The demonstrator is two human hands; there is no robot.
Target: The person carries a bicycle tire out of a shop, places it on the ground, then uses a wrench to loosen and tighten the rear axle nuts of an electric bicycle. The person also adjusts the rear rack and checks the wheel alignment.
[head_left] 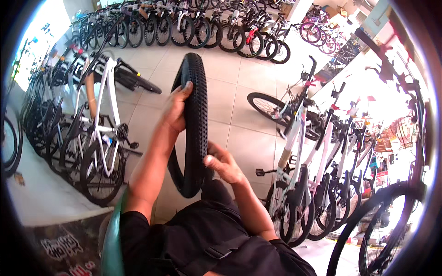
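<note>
The black tyre [199, 115] stands upright between the hands: the left hand [177, 109] grips its upper left side; the right hand [224, 164], half-curled, touches its lower right edge, grip unclear. Tiled floor [225, 99] spreads beyond, bordered by bicycles [108, 73] left, right and far.

One handheld tire [197, 110] — dozens of bicycles [104, 87]

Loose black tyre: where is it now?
In the head view, the black tyre is upright just left of centre, gripped by the left hand, with the right hand at its lower right side.
</note>
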